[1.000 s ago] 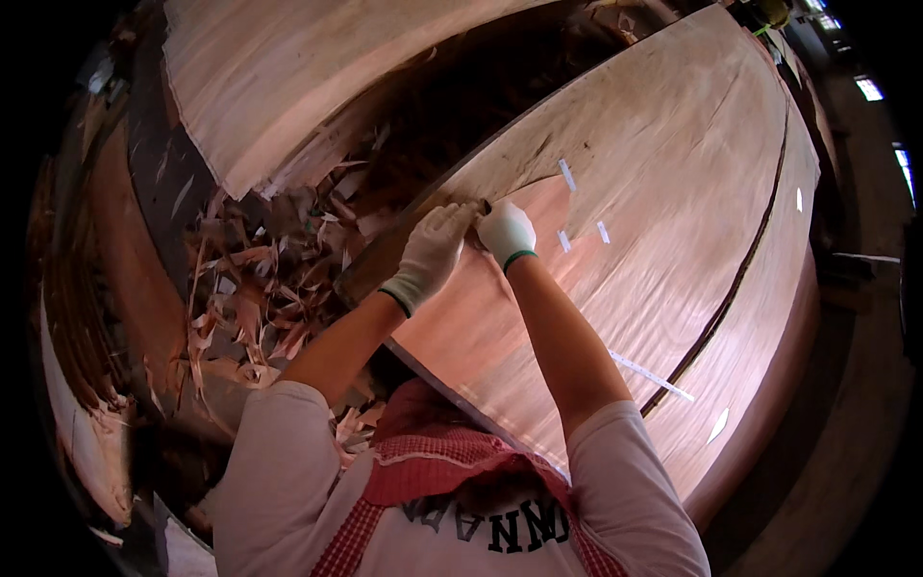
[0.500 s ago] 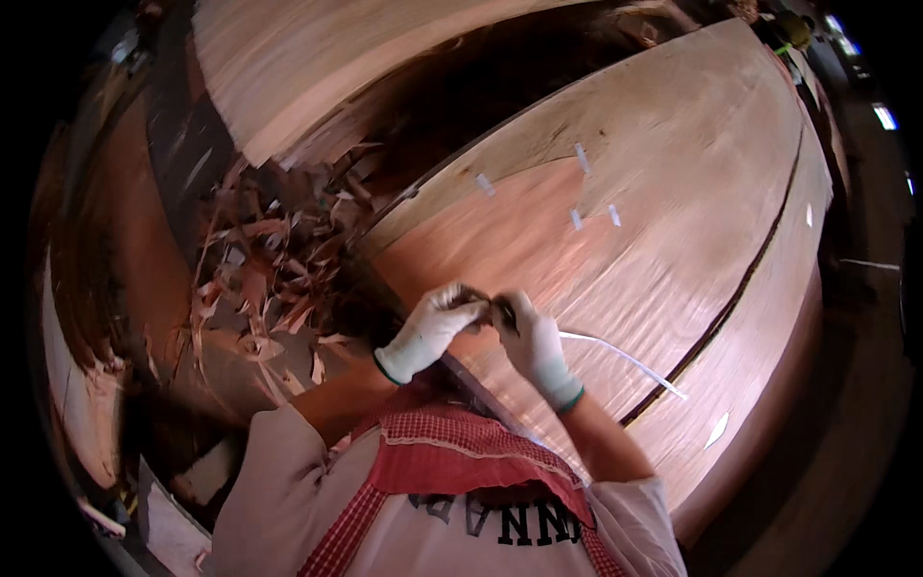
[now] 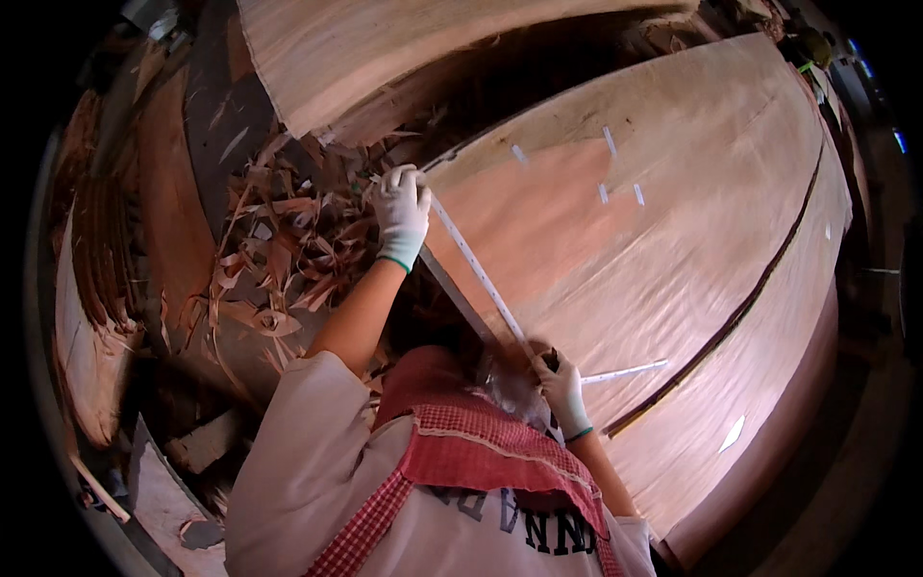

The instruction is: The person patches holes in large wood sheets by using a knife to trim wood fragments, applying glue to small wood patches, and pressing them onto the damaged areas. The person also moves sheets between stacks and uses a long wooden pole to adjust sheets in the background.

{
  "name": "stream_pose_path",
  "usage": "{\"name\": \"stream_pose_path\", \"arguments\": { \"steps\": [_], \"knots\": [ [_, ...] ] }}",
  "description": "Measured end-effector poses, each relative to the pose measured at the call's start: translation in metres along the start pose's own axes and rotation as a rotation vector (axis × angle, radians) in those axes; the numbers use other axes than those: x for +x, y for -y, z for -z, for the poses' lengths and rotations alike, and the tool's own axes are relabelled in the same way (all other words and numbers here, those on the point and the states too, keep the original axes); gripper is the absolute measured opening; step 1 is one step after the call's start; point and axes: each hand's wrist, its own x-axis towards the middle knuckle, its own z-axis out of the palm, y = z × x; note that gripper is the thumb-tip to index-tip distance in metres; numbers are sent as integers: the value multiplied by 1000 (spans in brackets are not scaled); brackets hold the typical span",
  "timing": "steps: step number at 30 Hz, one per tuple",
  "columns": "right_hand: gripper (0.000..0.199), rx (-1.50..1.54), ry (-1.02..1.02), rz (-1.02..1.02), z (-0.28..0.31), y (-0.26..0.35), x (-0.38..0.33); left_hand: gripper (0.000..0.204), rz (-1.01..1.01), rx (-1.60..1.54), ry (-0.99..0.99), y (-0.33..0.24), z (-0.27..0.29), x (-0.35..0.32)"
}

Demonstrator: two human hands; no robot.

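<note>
A white perforated tape strip [image 3: 471, 258] stretches diagonally over the pale wood veneer sheet [image 3: 702, 192], close to its near-left edge. At the tape's far end my left hand [image 3: 399, 213], in a white glove with a green cuff, is closed on it by the sheet's left corner. My right hand [image 3: 563, 396], gloved alike, pinches the near end just in front of my apron; its fingertips look dark and partly hide what they hold. Another white tape strip [image 3: 625, 370] reaches rightward from beside my right hand across the veneer. A reddish veneer area [image 3: 538, 212] lies under the stretched tape.
Short white tape pieces [image 3: 604, 192] dot the veneer around the reddish area. A long dark slit [image 3: 745, 298] curves along the right. Curled wood scraps [image 3: 279, 231] are heaped at left. Another large veneer sheet [image 3: 404, 58] lies at the far side, with stacked wood pieces [image 3: 101, 250] far left.
My hands were together over the veneer; now they are apart. The left has moved away toward the far-left corner, the right nearer to me, and a tape strip spans between them.
</note>
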Motion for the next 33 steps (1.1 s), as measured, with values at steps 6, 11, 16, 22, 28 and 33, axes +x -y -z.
{"name": "stream_pose_path", "arguments": {
  "steps": [6,11,16,22,28,33],
  "knots": [
    [21,21,40,56,3,-13,4,15,-187,171,182,-16,18,-27],
    [19,0,-7,126,2,-28,8,18,-426,273,802,-152,81,-107],
    [13,-830,-142,498,28,12,30,52,-684,207,773,-143,75,-183],
    [21,-47,-45,186,41,49,97,51,-465,-308,628,-179,39,-97],
    [23,-910,-256,480,81,69,120,52,-641,25,745,-176,9,-107],
    [29,-97,-218,237,118,131,59,18,79,-417,485,-116,29,-26]
  ]
}}
